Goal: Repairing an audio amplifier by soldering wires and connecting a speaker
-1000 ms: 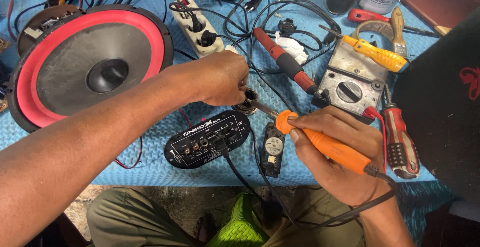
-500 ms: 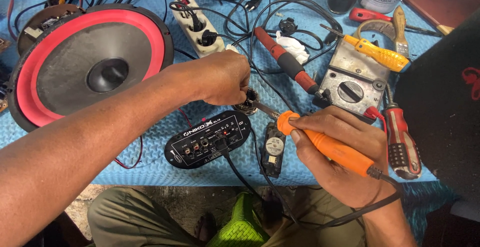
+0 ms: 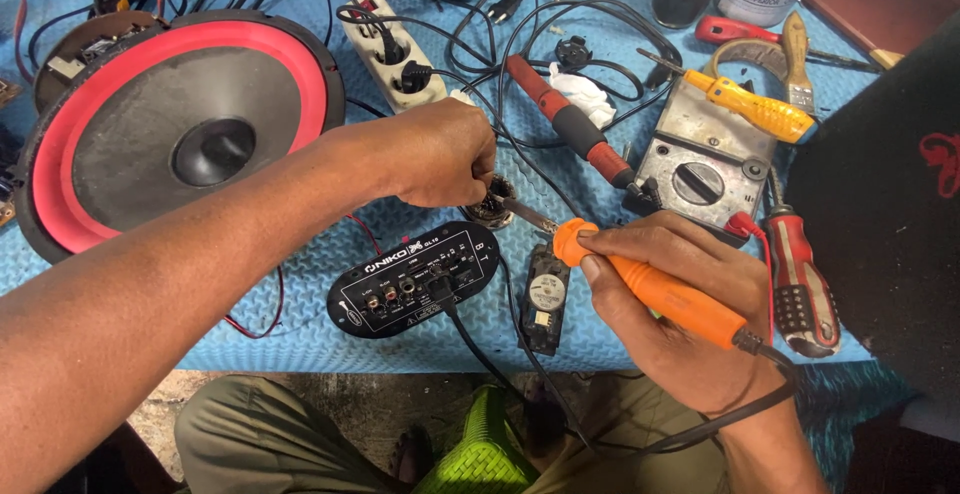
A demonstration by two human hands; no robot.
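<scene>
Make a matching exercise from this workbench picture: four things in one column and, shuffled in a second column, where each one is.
Things:
1. orange soldering iron
2. speaker cone
3. white power strip
4. black control panel

Places:
A. far left of the blue mat
B. in the right hand
C. top centre, with black plugs in it
D. near edge, just below the left hand

Pairs: 1-B, 2-A, 3-C, 4-D

One speaker, two soldering irons, one power strip
</scene>
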